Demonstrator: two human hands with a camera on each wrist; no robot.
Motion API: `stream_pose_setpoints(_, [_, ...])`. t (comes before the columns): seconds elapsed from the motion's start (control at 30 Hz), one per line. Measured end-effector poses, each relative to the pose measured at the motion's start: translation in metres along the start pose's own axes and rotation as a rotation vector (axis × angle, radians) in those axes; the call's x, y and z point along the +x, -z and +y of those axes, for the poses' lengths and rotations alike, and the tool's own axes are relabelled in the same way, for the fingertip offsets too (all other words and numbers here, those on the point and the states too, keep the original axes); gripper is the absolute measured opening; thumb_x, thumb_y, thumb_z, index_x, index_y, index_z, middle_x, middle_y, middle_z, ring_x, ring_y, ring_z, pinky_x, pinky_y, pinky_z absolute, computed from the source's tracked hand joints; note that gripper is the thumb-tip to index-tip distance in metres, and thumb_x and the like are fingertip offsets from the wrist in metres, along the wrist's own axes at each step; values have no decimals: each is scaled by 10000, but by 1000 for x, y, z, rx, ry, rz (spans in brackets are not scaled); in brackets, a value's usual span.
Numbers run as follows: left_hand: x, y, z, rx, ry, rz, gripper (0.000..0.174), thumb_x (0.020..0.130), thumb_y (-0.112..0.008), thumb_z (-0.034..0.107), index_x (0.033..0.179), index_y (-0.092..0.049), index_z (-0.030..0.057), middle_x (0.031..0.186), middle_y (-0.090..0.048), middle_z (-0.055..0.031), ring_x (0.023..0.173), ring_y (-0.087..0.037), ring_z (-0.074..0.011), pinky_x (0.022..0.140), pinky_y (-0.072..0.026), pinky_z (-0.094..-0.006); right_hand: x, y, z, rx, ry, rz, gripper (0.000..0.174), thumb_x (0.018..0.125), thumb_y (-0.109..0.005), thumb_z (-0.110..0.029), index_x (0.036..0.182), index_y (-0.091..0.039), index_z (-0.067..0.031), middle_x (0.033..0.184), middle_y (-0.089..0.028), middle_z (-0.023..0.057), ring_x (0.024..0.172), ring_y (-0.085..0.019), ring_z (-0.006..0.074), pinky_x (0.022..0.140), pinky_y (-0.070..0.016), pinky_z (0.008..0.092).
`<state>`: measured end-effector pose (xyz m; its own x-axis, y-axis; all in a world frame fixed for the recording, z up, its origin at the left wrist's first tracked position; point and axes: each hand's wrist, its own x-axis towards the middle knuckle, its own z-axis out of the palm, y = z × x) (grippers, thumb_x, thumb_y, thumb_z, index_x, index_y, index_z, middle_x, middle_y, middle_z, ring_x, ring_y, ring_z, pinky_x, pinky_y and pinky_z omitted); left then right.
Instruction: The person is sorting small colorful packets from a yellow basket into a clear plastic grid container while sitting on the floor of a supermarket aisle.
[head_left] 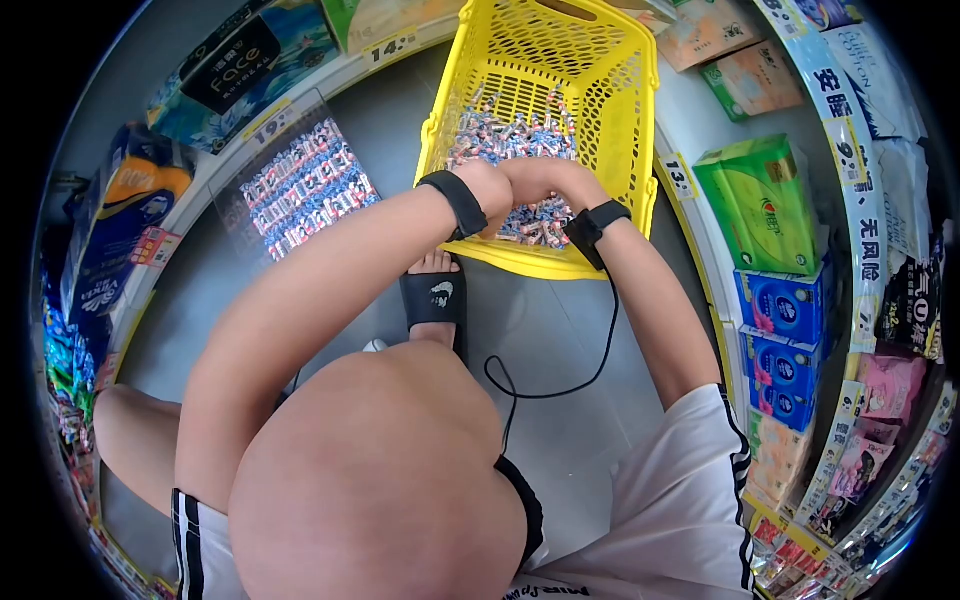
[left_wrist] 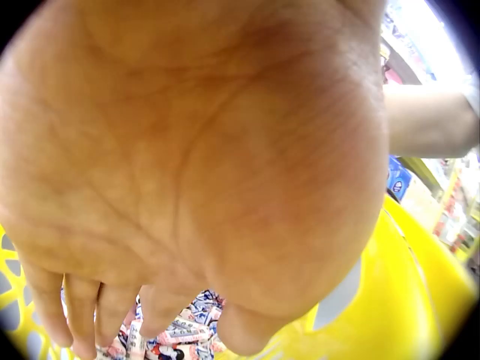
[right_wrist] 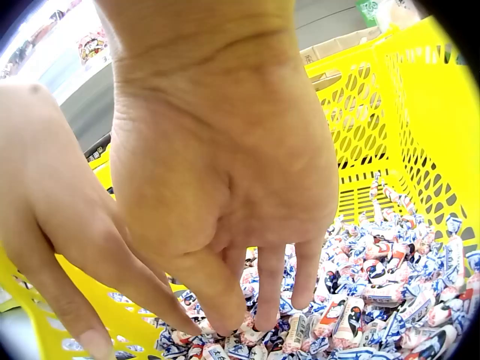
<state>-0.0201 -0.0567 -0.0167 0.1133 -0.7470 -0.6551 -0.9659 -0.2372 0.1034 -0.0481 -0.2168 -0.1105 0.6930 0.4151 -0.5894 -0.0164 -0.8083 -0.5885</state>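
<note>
Many small wrapped candies [head_left: 515, 140] in blue, white and red lie in a yellow basket [head_left: 632, 130]. My left hand [head_left: 483, 190] and right hand [head_left: 548, 180] overlap above its near side in the head view. In the right wrist view, the right hand [right_wrist: 229, 165] has its fingers pointing down, tips among the candies [right_wrist: 382, 292]; the left hand [right_wrist: 56, 195] is beside it with extended fingers near the basket wall. The left wrist view shows the left palm [left_wrist: 195, 165] large, fingers loosely downward over candies [left_wrist: 187, 330]. No grip on a candy is visible.
Left of the basket, a clear tray [head_left: 232, 212] holds rows of similar candies [head_left: 310, 190]. Shelves with tissue packs [head_left: 762, 205] and price labels curve around both sides. A sandalled foot [head_left: 433, 300] and a black cable [head_left: 560, 397] are below the basket.
</note>
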Motion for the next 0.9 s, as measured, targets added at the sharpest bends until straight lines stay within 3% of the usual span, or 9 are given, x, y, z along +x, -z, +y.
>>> stream_pose_setpoints(0.17, [7, 0, -6, -87, 61, -22, 371, 790, -767, 411, 1027, -793, 126, 984, -774, -129, 941, -746, -309, 837, -591, -393, -12, 16, -24, -42, -118, -31, 266, 827, -636, -12, 1075, -733, -15, 918, -752, 137, 799, -654, 225, 713, -525, 406])
stream_pose_setpoints(0.27, [1, -1, -8, -79, 51, -5, 350, 779, -771, 395, 996, -799, 121, 971, -772, -136, 939, -746, -311, 837, -591, -394, -14, 21, -23, 98, -75, -25, 420, 810, -547, 83, 1147, -766, -38, 1178, -744, 105, 1006, -691, 228, 804, -562, 359])
stream_pose_setpoints(0.37, [2, -2, -8, -83, 49, -24, 334, 772, -771, 379, 977, -805, 118, 974, -772, -135, 943, -746, -310, 847, -590, -388, -25, 27, -35, 284, -103, -35, 496, 796, -520, 120, 1194, -765, -47, 1282, -713, 127, 1079, -678, 228, 828, -561, 364])
stream_pose_setpoints(0.4, [2, 1, -9, -109, 73, -57, 326, 771, -770, 372, 972, -808, 118, 981, -774, -131, 948, -746, -307, 853, -590, -383, -27, 26, -31, 275, -51, -5, 387, 822, -595, 72, 1196, -681, 23, 1018, -750, 95, 830, -622, 168, 735, -518, 342])
stream_pose_setpoints(0.43, [0, 2, -8, -108, 75, -54, 326, 771, -770, 372, 972, -808, 118, 981, -774, -131, 948, -746, -307, 853, -590, -383, -27, 26, -27, 271, -50, -3, 387, 822, -595, 72, 1196, -681, 23, 1018, -750, 95, 830, -622, 168, 735, -518, 342])
stream_pose_setpoints(0.5, [-7, 4, -7, -114, 96, -17, 346, 767, -781, 370, 1010, -806, 124, 998, -777, -123, 966, -746, -297, 869, -588, -371, -29, 28, -28, 237, 103, 32, 372, 818, -565, 93, 1158, -703, 32, 1120, -736, 86, 909, -627, 157, 766, -515, 328])
stream_pose_setpoints(0.53, [-10, 6, -5, -116, 98, -16, 346, 767, -781, 370, 1010, -806, 124, 998, -777, -123, 966, -746, -297, 869, -588, -371, -34, 31, -31, 340, 49, 18, 383, 807, -535, 115, 1121, -740, 36, 1259, -705, 90, 1034, -643, 175, 857, -539, 328])
stream_pose_setpoints(0.63, [-15, 9, -4, -181, 111, -17, 354, 767, -790, 367, 1026, -803, 127, 1003, -778, -118, 980, -746, -291, 881, -586, -368, -43, 35, -38, 537, 3, 36, 531, 756, -467, 185, 1164, -766, 28, 1355, -679, 128, 1249, -621, 232, 972, -547, 329])
stream_pose_setpoints(0.9, [-12, 2, -12, -283, 128, 6, 354, 753, -752, 294, 1055, -783, 112, 997, -764, -158, 919, -736, -328, 807, -582, -408, -46, 33, -34, 604, 34, 76, 485, 779, -465, 191, 1144, -758, 63, 1352, -665, 164, 1218, -647, 244, 996, -556, 324])
